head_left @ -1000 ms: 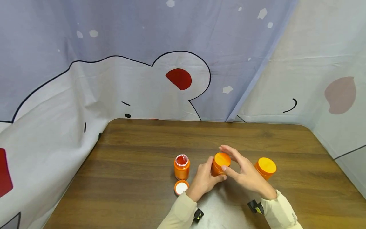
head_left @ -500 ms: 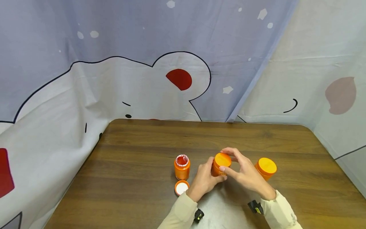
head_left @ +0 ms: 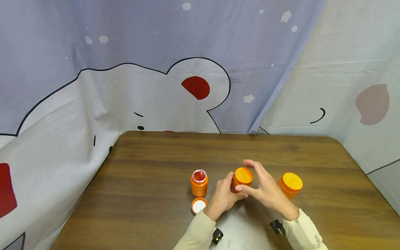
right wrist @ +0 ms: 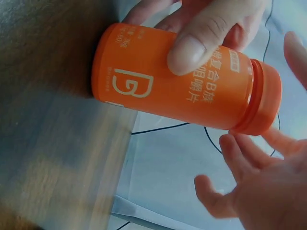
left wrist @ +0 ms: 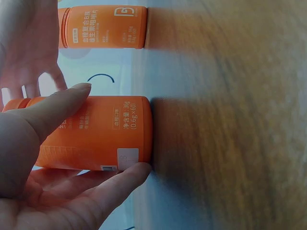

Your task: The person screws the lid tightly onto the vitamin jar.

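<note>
An orange pill bottle (head_left: 243,176) with its lid on stands upright on the table, gripped low by my left hand (head_left: 222,196). In the left wrist view, the thumb lies across the bottle's printed label (left wrist: 105,132) with fingers round the other side. My right hand (head_left: 270,194) is spread about the lid (right wrist: 266,98); its thumb stands off from it in the right wrist view, and a fingertip is close to the lid's edge, whether touching I cannot tell. Left of the hands is an uncapped orange bottle (head_left: 199,186), torn foil round its mouth.
A removed lid (head_left: 198,206), white inside up, lies in front of the uncapped bottle, near my left wrist. Another capped orange bottle (head_left: 290,184) stands to the right, partly behind my right hand. The wooden table (head_left: 150,166) ends at a printed cloth (head_left: 156,100).
My right hand's fingers have spread away from the lid, and its thumb has shifted left and lower across the bottle's front. The left hand and bottle stay in place.
</note>
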The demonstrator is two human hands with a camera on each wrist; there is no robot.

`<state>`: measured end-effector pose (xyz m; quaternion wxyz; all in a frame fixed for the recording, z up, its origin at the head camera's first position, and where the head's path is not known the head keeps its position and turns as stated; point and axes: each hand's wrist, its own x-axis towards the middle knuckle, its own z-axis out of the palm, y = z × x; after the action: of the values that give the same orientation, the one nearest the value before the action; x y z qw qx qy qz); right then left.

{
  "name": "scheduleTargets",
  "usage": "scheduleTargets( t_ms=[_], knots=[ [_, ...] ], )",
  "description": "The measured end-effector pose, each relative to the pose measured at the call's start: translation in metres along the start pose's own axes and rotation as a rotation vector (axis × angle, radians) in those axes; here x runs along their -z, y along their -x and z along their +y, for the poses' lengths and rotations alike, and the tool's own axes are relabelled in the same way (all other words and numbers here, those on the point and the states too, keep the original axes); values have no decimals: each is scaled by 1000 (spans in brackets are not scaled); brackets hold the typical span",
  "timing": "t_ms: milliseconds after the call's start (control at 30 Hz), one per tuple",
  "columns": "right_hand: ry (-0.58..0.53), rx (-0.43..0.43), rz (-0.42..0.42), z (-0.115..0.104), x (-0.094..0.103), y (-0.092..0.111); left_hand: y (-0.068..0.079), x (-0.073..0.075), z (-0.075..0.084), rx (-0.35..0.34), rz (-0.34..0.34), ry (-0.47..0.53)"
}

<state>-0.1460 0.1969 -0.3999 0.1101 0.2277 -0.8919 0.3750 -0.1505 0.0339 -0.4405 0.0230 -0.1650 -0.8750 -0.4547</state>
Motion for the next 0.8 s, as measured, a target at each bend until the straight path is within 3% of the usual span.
scheduleTargets(
  t_ms=[133,300,400,633,800],
  knots=[
    [-73,-21,-54,0,4,2,0,-1,0,6,-6,6],
    [-113,42,-82,0,8,2,0,-1,-1,14,-17,11],
    [-108,67,-92,1,8,1,0,-1,-1,17,-19,10],
    [-42,28,-63,2,8,0,0,-1,-1,19,-16,9],
    [-13,62,-20,1,6,0,0,-2,-2,12,-12,9]
  ],
)
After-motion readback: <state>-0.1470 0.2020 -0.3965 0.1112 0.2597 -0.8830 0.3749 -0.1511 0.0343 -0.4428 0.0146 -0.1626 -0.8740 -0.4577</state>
